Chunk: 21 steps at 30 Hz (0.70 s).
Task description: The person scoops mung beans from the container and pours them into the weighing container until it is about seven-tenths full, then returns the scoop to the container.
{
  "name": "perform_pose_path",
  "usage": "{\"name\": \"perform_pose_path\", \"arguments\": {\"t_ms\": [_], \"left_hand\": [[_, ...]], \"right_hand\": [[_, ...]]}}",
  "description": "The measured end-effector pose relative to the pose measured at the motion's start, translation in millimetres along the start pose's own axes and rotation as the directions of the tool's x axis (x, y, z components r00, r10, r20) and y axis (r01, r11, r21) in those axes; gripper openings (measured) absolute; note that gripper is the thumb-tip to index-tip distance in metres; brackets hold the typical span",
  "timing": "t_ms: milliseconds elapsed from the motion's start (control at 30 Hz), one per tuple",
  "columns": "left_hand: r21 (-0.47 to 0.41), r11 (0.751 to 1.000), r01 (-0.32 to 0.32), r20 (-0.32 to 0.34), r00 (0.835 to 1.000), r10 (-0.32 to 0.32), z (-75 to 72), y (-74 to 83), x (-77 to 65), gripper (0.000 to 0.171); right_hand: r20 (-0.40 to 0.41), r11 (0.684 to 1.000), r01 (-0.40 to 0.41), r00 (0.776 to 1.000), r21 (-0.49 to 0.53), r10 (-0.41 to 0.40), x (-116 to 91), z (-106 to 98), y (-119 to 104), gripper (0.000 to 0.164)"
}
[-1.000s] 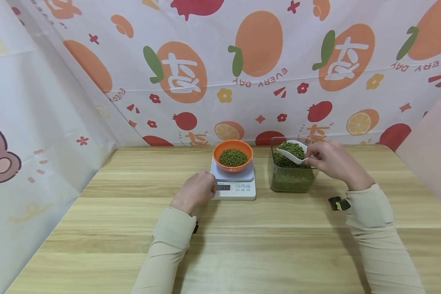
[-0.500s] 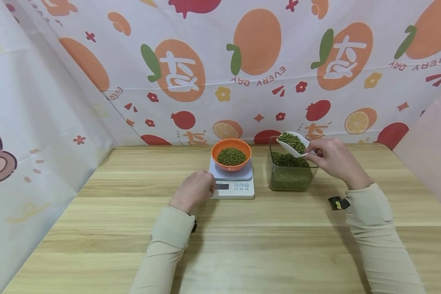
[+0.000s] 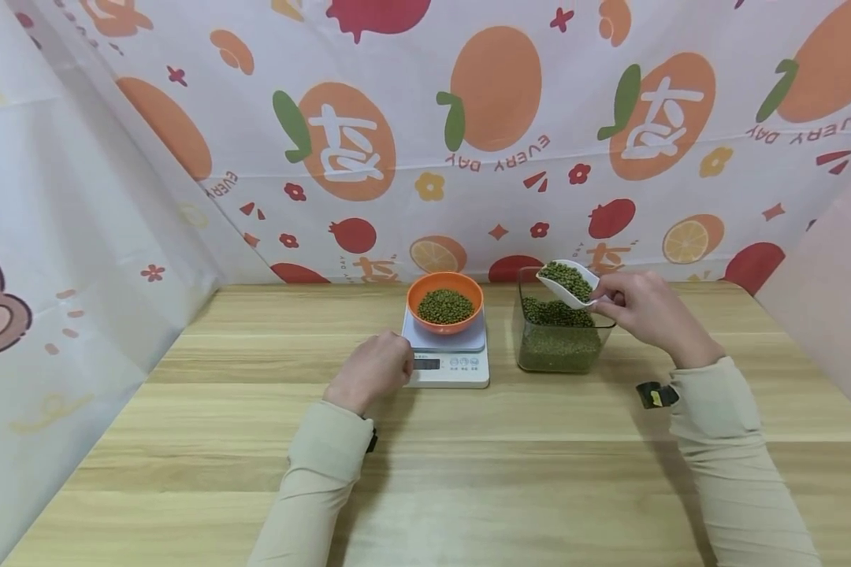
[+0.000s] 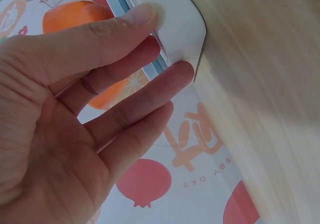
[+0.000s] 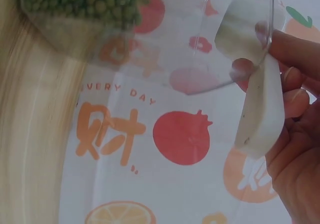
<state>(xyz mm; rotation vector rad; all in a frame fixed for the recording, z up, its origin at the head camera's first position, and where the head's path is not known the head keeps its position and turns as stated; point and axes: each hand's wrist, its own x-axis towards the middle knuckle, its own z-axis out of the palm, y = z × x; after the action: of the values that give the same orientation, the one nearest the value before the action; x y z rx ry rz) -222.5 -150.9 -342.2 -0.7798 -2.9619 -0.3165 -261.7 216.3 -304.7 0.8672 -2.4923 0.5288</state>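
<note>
In the head view, my right hand (image 3: 634,309) pinches the handle of a white scoop (image 3: 567,298). The scoop is heaped with mung beans (image 3: 566,277), tilted above a clear square container (image 3: 559,358) part full of the same beans. The right wrist view shows the scoop's white handle (image 5: 262,114) between thumb and fingers. My left hand (image 3: 374,366) is at the front left corner of a white kitchen scale (image 3: 461,379). In the left wrist view its fingers (image 4: 135,104) are fairly straight, and thumb and fingertips touch the scale's edge (image 4: 182,29).
An orange bowl (image 3: 445,329) with mung beans stands on the scale, left of the container. The wooden table (image 3: 510,472) reaches back to a fruit-patterned curtain (image 3: 411,197). A white curtain (image 3: 113,236) hangs along the left side.
The scoop has risen out of the beans in the container, now heaped, and tilts above the container's rim in my right hand. My left hand stays at the scale.
</note>
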Motion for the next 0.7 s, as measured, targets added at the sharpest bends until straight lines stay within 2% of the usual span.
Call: {"name": "perform_pose_path", "arguments": {"t_ms": [367, 700], "left_hand": [[0.006, 1.000, -0.011, -0.005, 1.000, 0.011, 5.0, -1.1, 0.0, 0.030], [-0.008, 1.000, 0.015, 0.003, 1.000, -0.015, 2.9, 0.6, -0.9, 0.031]], "right_hand": [[0.023, 1.000, 0.020, 1.000, 0.002, -0.020, 1, -5, 2, 0.012], [0.035, 1.000, 0.021, 0.999, -0.020, -0.020, 13, -9, -4, 0.010]]}}
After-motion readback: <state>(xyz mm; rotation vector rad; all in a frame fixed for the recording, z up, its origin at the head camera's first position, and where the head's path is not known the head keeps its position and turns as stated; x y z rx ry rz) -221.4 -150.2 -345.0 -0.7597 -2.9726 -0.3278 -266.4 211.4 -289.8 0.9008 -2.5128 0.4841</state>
